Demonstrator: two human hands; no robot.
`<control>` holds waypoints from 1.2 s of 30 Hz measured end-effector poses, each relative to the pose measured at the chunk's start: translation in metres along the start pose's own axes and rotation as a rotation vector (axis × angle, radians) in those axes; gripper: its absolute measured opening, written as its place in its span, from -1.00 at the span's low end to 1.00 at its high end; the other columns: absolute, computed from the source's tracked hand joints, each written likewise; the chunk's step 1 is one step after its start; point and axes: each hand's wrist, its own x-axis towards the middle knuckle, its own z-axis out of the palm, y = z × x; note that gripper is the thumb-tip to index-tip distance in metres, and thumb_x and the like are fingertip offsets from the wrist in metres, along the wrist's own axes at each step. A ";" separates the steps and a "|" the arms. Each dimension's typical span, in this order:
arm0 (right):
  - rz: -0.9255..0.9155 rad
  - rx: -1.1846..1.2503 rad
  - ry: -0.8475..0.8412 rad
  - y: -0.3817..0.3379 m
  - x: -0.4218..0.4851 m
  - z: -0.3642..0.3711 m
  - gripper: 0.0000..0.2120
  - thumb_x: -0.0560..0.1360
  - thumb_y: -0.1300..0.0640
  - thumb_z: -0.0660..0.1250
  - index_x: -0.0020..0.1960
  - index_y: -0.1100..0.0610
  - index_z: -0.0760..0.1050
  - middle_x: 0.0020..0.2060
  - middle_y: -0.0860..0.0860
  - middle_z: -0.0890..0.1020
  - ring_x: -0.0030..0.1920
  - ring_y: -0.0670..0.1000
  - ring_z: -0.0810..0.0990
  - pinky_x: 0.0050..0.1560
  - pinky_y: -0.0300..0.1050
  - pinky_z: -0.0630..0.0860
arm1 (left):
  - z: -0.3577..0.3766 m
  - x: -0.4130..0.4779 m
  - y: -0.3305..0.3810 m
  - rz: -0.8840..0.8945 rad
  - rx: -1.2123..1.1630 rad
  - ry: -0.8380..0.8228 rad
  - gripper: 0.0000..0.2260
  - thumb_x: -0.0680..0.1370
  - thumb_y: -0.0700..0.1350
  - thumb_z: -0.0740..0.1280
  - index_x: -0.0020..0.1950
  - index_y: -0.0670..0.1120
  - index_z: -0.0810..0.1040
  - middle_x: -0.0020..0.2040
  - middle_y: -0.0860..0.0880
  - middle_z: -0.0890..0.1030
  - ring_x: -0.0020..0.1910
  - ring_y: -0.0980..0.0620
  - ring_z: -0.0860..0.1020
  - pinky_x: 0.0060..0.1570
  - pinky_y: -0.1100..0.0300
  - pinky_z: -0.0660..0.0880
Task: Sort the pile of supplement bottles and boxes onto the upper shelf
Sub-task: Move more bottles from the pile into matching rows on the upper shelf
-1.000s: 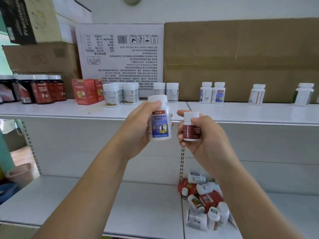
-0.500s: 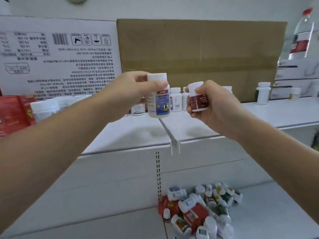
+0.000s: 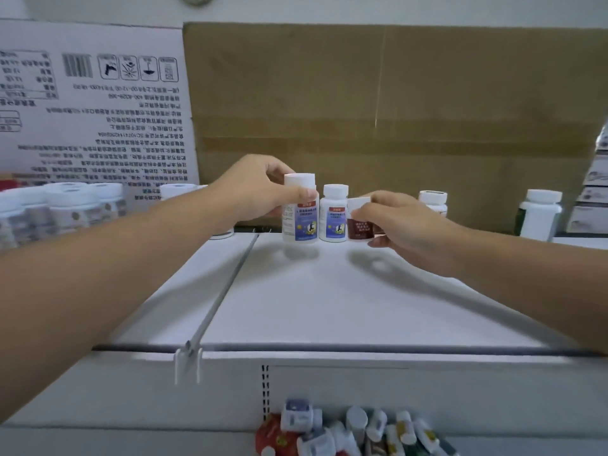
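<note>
Centre frame, our left hand [image 3: 260,189] grips the tall white plastic bottle w/ blue label [image 3: 300,209] near its cap, upright, low over the white upper shelf [image 3: 329,307], just left of a matching blue-label white bottle [image 3: 334,213]: like w/ like, we judge. Our right hand [image 3: 401,222] curls round the small white-capped bottle w/ dark-red label [image 3: 359,222], right of that pair. The unsorted pile of bottles & boxes [image 3: 345,429] lies bottom centre.

The white upper shelf [image 3: 329,307] is split by a thin rail [image 3: 227,291] running near to far. Left of the rail, at the far edge, stands a cluster of white-capped bottles [image 3: 65,205]. To its right, a standing blue-label bottle [image 3: 334,213], a white bottle [image 3: 433,200] and a green-label bottle [image 3: 539,215] line the far edge. The lower shelf [image 3: 131,439] carries a jumbled pile [image 3: 345,432].
</note>
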 end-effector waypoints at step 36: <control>0.044 -0.066 0.039 -0.006 -0.095 -0.057 -0.77 0.53 0.18 0.31 0.18 0.17 0.53 -0.01 0.08 0.60 -0.07 -0.03 0.56 -0.08 -0.16 0.51 | 0.071 -0.077 0.067 0.173 0.741 -0.542 -0.49 0.46 0.36 0.25 0.30 0.12 0.44 0.18 0.16 0.51 0.18 0.09 0.49 0.18 0.16 0.44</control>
